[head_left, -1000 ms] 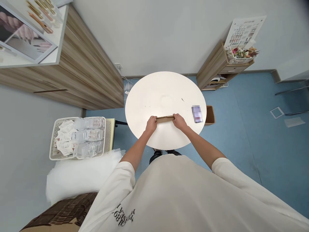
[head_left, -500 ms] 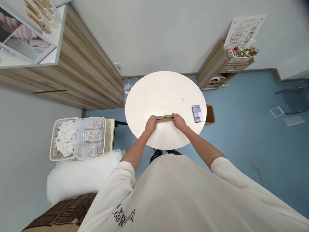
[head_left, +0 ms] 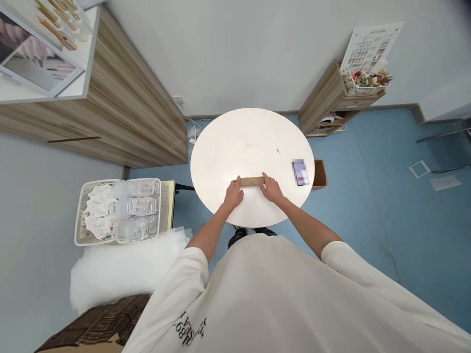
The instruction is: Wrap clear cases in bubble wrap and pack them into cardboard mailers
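Note:
A small, narrow brown cardboard box (head_left: pixel 252 181) is on the white oval-looking table (head_left: pixel 253 132), lying crosswise near its front half. My left hand (head_left: pixel 233 193) grips the box's left end, and my right hand (head_left: pixel 271 189) grips its right end, fingers at the far edge and thumbs on the near side. A small half-round notch shows along the box's near side. Farther right on the tabletop lies a purple phone-like object (head_left: pixel 300 172), blurred by pixelation.
On the left, a white basket (head_left: pixel 81 211) holds clear plastic packs and paper slips, above white plastic wrap (head_left: pixel 114 277). A wooden cabinet (head_left: pixel 140 98) stands back left. At right are a small shelf unit (head_left: pixel 324 100) and a brown bin (head_left: pixel 320 174) beside the table.
The box's near side has turned more toward me, and its gap is now a closed seam with a small notch. My fingers have shifted round its two ends.

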{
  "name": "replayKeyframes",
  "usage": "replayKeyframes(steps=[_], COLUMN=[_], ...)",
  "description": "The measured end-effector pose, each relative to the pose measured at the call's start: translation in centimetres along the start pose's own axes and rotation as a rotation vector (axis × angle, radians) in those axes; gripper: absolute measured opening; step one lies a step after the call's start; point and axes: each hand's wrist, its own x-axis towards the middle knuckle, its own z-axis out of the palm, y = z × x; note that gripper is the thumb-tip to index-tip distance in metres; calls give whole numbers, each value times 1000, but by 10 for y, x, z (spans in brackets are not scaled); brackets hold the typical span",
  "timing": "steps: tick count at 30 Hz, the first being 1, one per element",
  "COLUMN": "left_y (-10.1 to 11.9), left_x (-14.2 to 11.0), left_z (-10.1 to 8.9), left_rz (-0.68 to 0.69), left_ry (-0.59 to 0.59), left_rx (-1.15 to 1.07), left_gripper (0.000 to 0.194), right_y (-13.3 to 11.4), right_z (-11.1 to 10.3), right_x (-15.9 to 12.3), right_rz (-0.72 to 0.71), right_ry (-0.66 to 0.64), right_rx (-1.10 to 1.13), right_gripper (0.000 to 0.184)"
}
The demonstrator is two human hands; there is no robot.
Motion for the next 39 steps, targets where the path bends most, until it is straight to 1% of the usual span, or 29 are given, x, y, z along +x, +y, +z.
replayKeyframes(steps=[2,4,6,8,11,14,17,19,23,26,29,33,36,39], left_y=[0,-2,-8,-15,-25,-28,-25,-22,-19,-17,-10,6,23,50], left_x=[-6,-16,-27,-37,-48,-52,-51,-48,-44,-41,-37,-30,-19,-1], left_z=[1,7,16,26,40,46,46,44,35,30,26,24,27,37], left_rz=[22,37,32,3,-27,-54,-176,-242,-239,-195,-156,-126,-98,-59], left_ry=[26,44,34,-4,-72,-93,-83,-70,-80,-93,-100,-115,-98,-76], left_rx=[-72,-126,-159,-171,-197,-274,-339,-328,-297,-324,-332,-319,-303,-294], left_gripper=[67,60,54,52,60,75,86,85,72,72,72,69,72,76], right_y=[0,2,5,8,9,6,1,-2,-7,-7,-3,6,17,40], right_z=[1,7,17,28,42,50,53,53,51,51,52,50,41,24], right_x=[-8,-19,-30,-38,-47,-53,-56,-58,-59,-63,-69,-76,-77,-76], right_rz=[-6,-1,23,47,71,104,158,172,164,188,220,252,258,248], right_ry=[37,57,36,-14,-75,-75,-26,13,55,99,144,190,247,319], right_rx=[40,68,84,95,114,165,251,292,300,328,397,506,559,590], right_gripper=[54,46,41,37,40,46,51,56,66,66,62,63,63,64])
